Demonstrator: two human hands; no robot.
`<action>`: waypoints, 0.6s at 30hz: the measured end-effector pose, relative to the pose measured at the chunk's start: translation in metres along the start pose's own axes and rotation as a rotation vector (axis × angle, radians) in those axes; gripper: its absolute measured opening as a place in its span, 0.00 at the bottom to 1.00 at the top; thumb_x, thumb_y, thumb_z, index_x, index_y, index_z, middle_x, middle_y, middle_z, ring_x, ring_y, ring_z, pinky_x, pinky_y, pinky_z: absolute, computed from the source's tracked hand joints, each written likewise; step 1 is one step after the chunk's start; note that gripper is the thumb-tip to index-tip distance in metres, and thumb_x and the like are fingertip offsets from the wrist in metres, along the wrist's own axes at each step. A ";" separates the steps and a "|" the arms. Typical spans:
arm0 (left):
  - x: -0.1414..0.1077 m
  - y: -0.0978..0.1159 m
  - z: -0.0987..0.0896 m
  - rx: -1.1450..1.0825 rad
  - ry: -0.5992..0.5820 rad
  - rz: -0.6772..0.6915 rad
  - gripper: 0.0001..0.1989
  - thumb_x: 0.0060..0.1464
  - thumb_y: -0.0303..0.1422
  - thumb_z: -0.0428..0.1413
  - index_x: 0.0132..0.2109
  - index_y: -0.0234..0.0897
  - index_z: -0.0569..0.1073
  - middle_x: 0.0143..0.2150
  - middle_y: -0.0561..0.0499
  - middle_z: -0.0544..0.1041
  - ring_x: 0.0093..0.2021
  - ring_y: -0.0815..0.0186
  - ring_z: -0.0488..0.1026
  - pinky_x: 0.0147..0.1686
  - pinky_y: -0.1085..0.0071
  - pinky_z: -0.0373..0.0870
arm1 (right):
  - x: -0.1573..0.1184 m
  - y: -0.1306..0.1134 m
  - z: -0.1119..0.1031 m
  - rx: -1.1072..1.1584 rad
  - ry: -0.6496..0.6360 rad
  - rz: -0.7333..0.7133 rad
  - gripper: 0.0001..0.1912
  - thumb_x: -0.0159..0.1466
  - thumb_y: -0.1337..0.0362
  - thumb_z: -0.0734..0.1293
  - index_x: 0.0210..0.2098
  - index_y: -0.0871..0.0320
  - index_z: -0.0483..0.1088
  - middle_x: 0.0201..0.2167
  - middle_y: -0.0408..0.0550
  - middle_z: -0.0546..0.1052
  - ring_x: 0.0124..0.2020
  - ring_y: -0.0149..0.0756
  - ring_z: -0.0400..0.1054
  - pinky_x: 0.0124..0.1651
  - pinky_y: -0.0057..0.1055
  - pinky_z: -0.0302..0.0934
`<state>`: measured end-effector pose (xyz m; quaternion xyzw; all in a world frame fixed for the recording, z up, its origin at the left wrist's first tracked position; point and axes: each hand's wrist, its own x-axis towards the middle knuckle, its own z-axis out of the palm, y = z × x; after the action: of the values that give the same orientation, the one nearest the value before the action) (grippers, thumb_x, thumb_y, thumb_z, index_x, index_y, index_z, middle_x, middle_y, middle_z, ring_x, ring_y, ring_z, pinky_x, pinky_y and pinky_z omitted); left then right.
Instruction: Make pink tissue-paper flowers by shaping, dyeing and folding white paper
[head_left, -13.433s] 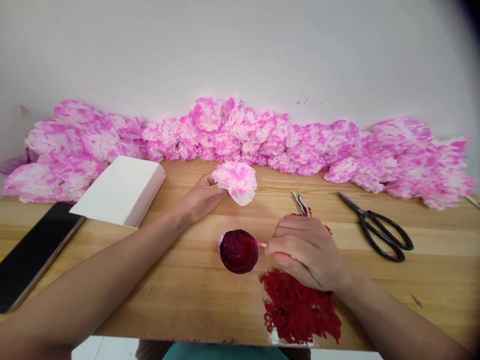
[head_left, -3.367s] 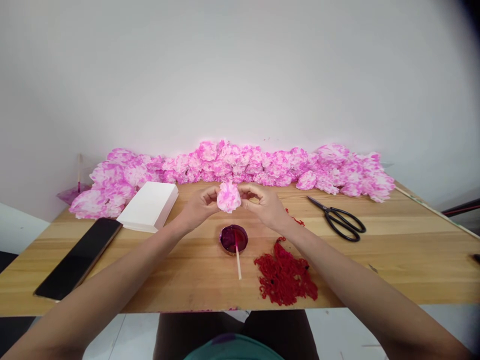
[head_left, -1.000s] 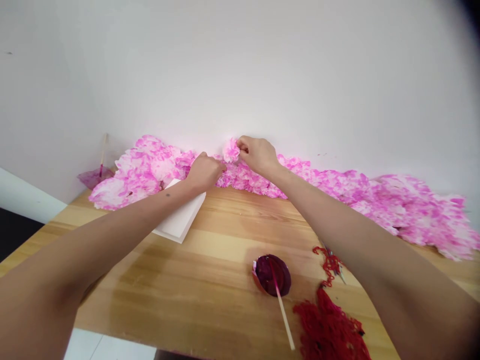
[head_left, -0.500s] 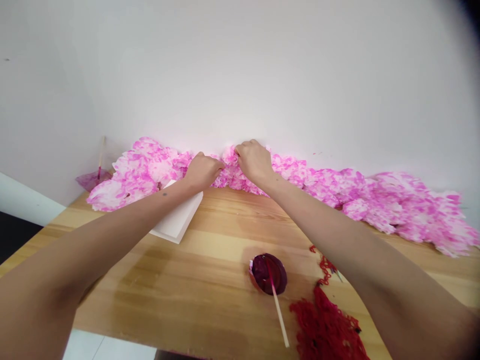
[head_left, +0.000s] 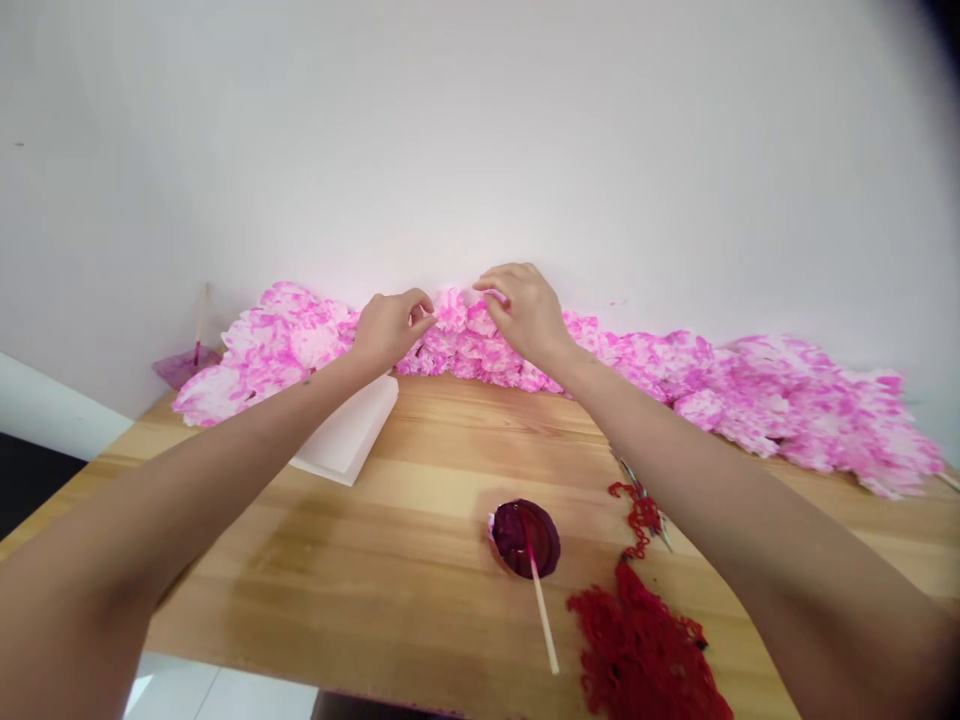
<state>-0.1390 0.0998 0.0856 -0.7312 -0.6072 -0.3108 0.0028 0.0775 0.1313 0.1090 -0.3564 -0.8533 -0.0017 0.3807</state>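
A long row of ruffled pink-and-white paper flowers (head_left: 795,400) lies along the wall at the back of the table. My left hand (head_left: 390,325) hovers at the row's middle, left of a pale flower (head_left: 451,310); its fingers are curled, with thumb and index slightly apart and nothing visible between them. On the other side of that flower is my right hand (head_left: 529,310), thumb and fingers parted and holding nothing I can see. Under my left forearm rests a stack of white paper (head_left: 349,435).
A small bowl of dark purple liquid (head_left: 514,540) stands on the wooden table (head_left: 420,620), a stained wooden stick (head_left: 545,620) leaning in it. Red yarn (head_left: 645,650) heaps to its right, near a thin metal tool (head_left: 664,530). Another stick (head_left: 201,320) stands in a purple-stained bag (head_left: 184,368).
Both hands have loosened and drawn apart, the left moving left and the right moving slightly right and up. The flower between them is now uncovered. The view has shifted slightly.
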 end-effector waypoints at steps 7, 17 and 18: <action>0.003 0.011 0.000 -0.027 -0.034 0.038 0.14 0.56 0.38 0.57 0.48 0.40 0.75 0.34 0.52 0.80 0.33 0.65 0.74 0.39 0.69 0.66 | -0.044 0.008 -0.043 0.142 0.085 0.126 0.14 0.62 0.70 0.61 0.40 0.53 0.77 0.45 0.50 0.79 0.50 0.43 0.69 0.44 0.41 0.68; 0.011 0.034 0.017 0.048 -0.041 0.020 0.11 0.55 0.34 0.56 0.44 0.39 0.78 0.36 0.50 0.80 0.38 0.61 0.75 0.43 0.66 0.66 | -0.112 0.007 -0.083 0.199 0.092 0.295 0.11 0.62 0.66 0.64 0.40 0.51 0.77 0.44 0.48 0.80 0.47 0.42 0.73 0.45 0.41 0.70; 0.010 0.035 0.015 0.030 -0.056 0.005 0.12 0.55 0.34 0.56 0.46 0.40 0.77 0.38 0.49 0.81 0.39 0.61 0.75 0.42 0.66 0.66 | -0.117 0.007 -0.088 0.219 0.099 0.332 0.10 0.62 0.65 0.65 0.40 0.51 0.77 0.44 0.48 0.80 0.46 0.42 0.73 0.45 0.40 0.70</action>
<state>-0.1004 0.1050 0.0912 -0.7410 -0.6098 -0.2811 -0.0025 0.1922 0.0412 0.0932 -0.4481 -0.7582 0.1365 0.4535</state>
